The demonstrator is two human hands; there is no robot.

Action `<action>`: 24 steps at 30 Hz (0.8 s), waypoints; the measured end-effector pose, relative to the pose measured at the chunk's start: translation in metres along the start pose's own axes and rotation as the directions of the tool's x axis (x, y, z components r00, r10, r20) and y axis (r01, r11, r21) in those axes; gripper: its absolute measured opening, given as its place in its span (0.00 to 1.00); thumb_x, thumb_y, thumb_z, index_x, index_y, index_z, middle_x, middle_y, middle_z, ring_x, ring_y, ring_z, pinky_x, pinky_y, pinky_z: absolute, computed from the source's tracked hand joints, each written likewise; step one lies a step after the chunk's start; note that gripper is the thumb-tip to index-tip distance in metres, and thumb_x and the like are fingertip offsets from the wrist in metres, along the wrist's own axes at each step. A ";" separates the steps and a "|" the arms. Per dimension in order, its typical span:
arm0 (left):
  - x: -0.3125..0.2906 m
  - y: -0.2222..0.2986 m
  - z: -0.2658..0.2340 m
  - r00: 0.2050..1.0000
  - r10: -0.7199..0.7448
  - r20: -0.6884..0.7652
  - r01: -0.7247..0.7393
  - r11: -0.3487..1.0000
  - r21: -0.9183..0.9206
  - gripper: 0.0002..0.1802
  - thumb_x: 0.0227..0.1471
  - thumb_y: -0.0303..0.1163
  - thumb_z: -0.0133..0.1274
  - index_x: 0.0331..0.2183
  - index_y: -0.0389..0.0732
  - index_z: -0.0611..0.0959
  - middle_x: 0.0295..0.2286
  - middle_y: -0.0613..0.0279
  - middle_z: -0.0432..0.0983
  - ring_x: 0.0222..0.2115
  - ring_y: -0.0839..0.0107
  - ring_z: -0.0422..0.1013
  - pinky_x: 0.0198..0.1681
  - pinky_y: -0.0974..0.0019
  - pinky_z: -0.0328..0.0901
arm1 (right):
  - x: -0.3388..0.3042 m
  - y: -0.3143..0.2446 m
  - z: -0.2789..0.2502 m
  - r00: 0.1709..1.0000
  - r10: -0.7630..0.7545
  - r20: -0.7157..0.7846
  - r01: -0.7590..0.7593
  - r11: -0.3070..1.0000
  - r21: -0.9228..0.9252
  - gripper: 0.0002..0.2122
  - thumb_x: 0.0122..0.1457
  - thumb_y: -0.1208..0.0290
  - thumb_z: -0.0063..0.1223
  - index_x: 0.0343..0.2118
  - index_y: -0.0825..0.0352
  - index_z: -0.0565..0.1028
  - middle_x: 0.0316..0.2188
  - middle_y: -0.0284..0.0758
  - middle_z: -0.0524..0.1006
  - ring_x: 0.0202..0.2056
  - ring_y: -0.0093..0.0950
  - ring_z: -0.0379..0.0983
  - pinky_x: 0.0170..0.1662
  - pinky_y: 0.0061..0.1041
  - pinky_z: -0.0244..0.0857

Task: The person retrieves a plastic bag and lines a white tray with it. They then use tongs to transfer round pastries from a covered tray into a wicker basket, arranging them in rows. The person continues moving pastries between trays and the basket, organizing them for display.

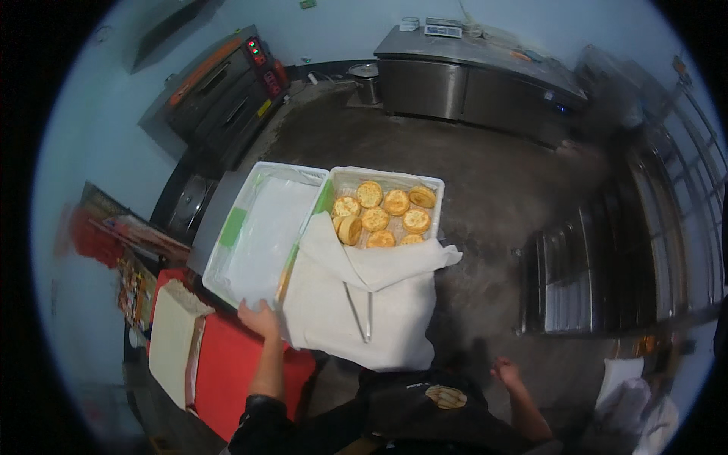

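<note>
Apparently to steady it, the left hand (260, 318) touches the near edge of the lined tub (294, 167), its grip's closure unclear, while the right hand (506, 371) hangs half-open, seemingly empty, and a cloth (322, 303), probably protective, drapes the near half of the neighbouring tub (387, 174), leaving round cakes (374, 220) bare.

White rectangular crate (233, 226) — open-topped, green-patched, clear plastic lining (226, 259), pale sheet (277, 220) inside, left of centre

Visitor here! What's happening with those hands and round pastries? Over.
Left grip at near rim of left bin. Right grip apart, nothing visibly held. Round pastries in right bin. White cloth covers its near part, tongs on top.
</note>
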State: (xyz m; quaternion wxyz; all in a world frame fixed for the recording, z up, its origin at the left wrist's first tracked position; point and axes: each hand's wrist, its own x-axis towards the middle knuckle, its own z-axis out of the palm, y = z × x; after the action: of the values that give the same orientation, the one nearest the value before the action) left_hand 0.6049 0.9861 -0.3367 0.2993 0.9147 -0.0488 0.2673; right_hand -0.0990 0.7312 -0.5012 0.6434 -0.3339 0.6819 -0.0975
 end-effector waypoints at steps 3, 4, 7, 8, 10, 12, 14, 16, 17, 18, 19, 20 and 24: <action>-0.081 0.080 -0.023 0.945 0.064 0.320 0.026 0.963 -0.269 0.29 0.48 0.34 0.63 0.50 0.31 0.77 0.43 0.45 0.73 0.45 0.51 0.70 0.52 0.54 0.65 | 0.029 -0.046 -0.044 0.996 -0.054 0.066 0.055 0.998 -0.017 0.06 0.64 0.70 0.54 0.41 0.65 0.76 0.28 0.30 0.77 0.28 0.25 0.76 0.26 0.23 0.65; -0.111 0.105 -0.029 0.881 0.093 0.464 0.067 0.946 -0.317 0.30 0.47 0.35 0.64 0.50 0.31 0.77 0.42 0.47 0.74 0.42 0.53 0.71 0.49 0.55 0.66 | 0.037 -0.053 -0.061 0.984 -0.104 0.143 0.107 0.994 -0.013 0.06 0.64 0.70 0.54 0.40 0.65 0.76 0.28 0.30 0.77 0.28 0.24 0.76 0.26 0.24 0.64; -0.179 0.166 -0.038 0.776 0.047 0.629 0.054 0.989 -0.141 0.38 0.42 0.42 0.68 0.52 0.33 0.75 0.44 0.47 0.74 0.42 0.51 0.73 0.48 0.54 0.68 | 0.076 -0.067 -0.109 0.953 -0.212 0.217 0.238 0.966 -0.100 0.07 0.63 0.68 0.56 0.38 0.66 0.77 0.27 0.30 0.77 0.29 0.24 0.75 0.26 0.26 0.64; -0.191 0.181 -0.040 0.751 -0.006 0.661 0.058 0.997 -0.057 0.40 0.40 0.44 0.69 0.53 0.34 0.75 0.45 0.46 0.74 0.43 0.50 0.73 0.48 0.53 0.68 | 0.092 -0.068 -0.119 0.927 -0.283 0.246 0.328 0.930 -0.164 0.08 0.63 0.67 0.57 0.39 0.67 0.77 0.27 0.30 0.77 0.29 0.24 0.75 0.27 0.27 0.64; -0.204 0.199 -0.046 0.793 0.120 0.598 -0.148 0.989 -0.003 0.40 0.40 0.41 0.66 0.53 0.33 0.73 0.44 0.42 0.75 0.46 0.46 0.72 0.49 0.49 0.68 | 0.123 -0.071 -0.125 0.892 -0.372 0.258 0.441 0.841 -0.312 0.09 0.63 0.66 0.57 0.40 0.67 0.78 0.27 0.31 0.78 0.29 0.24 0.75 0.28 0.28 0.67; -0.206 0.208 -0.048 0.806 0.105 0.583 -0.145 0.989 0.022 0.39 0.40 0.39 0.64 0.53 0.32 0.73 0.42 0.39 0.76 0.46 0.44 0.72 0.49 0.48 0.68 | 0.144 -0.079 -0.125 0.917 -0.360 0.171 0.393 0.744 -0.540 0.10 0.64 0.65 0.57 0.42 0.66 0.80 0.27 0.33 0.79 0.27 0.24 0.76 0.28 0.27 0.71; -0.201 0.215 -0.047 0.775 0.018 0.631 -0.076 0.995 0.065 0.37 0.38 0.37 0.60 0.51 0.31 0.72 0.36 0.37 0.78 0.41 0.40 0.74 0.47 0.46 0.69 | 0.153 -0.096 -0.124 0.908 -0.300 0.292 0.399 0.830 -0.389 0.12 0.63 0.65 0.58 0.45 0.66 0.80 0.30 0.34 0.81 0.29 0.24 0.77 0.31 0.27 0.72; -0.193 0.216 -0.047 0.721 -0.121 0.682 -0.023 0.980 0.198 0.35 0.37 0.36 0.59 0.49 0.31 0.73 0.35 0.37 0.79 0.39 0.38 0.75 0.46 0.45 0.69 | 0.149 -0.113 -0.120 0.897 -0.276 0.345 0.404 0.830 -0.385 0.13 0.63 0.65 0.58 0.46 0.67 0.80 0.32 0.35 0.82 0.30 0.24 0.77 0.34 0.27 0.72; -0.190 0.216 -0.048 0.714 -0.176 0.677 0.018 0.972 0.234 0.30 0.37 0.34 0.56 0.45 0.31 0.74 0.34 0.37 0.80 0.38 0.37 0.76 0.46 0.45 0.69 | 0.147 -0.125 -0.117 0.879 -0.311 0.362 0.453 0.782 -0.428 0.13 0.62 0.65 0.58 0.46 0.67 0.80 0.32 0.35 0.82 0.30 0.24 0.78 0.35 0.28 0.72; -0.186 0.215 -0.051 0.732 -0.180 0.657 0.048 0.976 0.214 0.29 0.38 0.34 0.55 0.44 0.31 0.75 0.35 0.36 0.80 0.38 0.37 0.76 0.46 0.46 0.69 | 0.146 -0.137 -0.116 0.886 -0.310 0.344 0.453 0.733 -0.507 0.14 0.62 0.65 0.59 0.46 0.67 0.80 0.33 0.35 0.82 0.31 0.24 0.78 0.36 0.28 0.73; -0.182 0.212 -0.053 0.735 -0.178 0.655 0.078 0.981 0.179 0.27 0.38 0.34 0.55 0.42 0.30 0.75 0.35 0.36 0.80 0.38 0.36 0.76 0.46 0.46 0.69 | 0.146 -0.148 -0.115 0.854 -0.357 0.379 0.508 0.734 -0.451 0.13 0.62 0.65 0.58 0.46 0.67 0.79 0.33 0.35 0.82 0.31 0.24 0.78 0.37 0.28 0.72; -0.181 0.212 -0.051 0.727 -0.197 0.657 0.110 0.979 0.173 0.25 0.38 0.34 0.55 0.41 0.30 0.75 0.35 0.36 0.80 0.38 0.36 0.76 0.46 0.47 0.69 | 0.147 -0.158 -0.118 0.850 -0.370 0.375 0.514 0.739 -0.435 0.13 0.62 0.65 0.58 0.45 0.67 0.79 0.34 0.35 0.82 0.32 0.24 0.78 0.37 0.28 0.72; -0.193 0.201 -0.036 0.862 -0.363 0.353 0.331 0.932 0.150 0.18 0.42 0.28 0.52 0.37 0.29 0.78 0.33 0.39 0.79 0.35 0.41 0.76 0.43 0.50 0.69 | 0.179 -0.183 -0.137 0.923 -0.198 0.328 0.328 0.851 -0.409 0.13 0.63 0.64 0.58 0.44 0.67 0.79 0.38 0.35 0.82 0.33 0.25 0.78 0.37 0.28 0.73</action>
State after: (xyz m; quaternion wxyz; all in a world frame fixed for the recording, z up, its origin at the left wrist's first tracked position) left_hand 0.3741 0.8292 -0.3077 0.2889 0.9541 0.0719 0.0311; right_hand -0.1581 0.4478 -0.5229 0.6149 -0.5770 0.5370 0.0247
